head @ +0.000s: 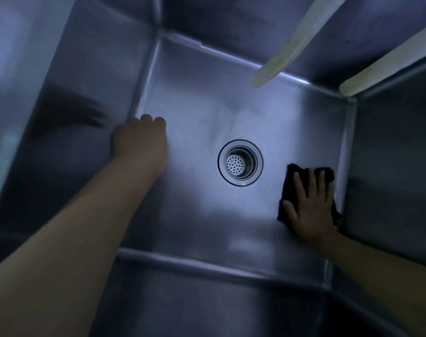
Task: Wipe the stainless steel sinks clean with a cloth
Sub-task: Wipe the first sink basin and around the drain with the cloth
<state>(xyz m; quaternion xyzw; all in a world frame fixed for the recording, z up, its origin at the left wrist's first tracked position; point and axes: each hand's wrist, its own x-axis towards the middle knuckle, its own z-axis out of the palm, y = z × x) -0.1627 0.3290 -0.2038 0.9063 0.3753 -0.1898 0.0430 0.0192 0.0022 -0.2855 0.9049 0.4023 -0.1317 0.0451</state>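
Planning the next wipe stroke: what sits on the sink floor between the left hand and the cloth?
In the head view, only the drain strainer lies between the left hand and the cloth; the sink floor is otherwise bare.

Sink (207, 113): a deep stainless steel basin seen from above, its floor lit pale and its walls in shadow.
Drain (240, 162): a round perforated strainer, set just right of the floor's middle.
Cloth (294, 188): a dark cloth lying flat on the floor near the right wall, right of the drain.
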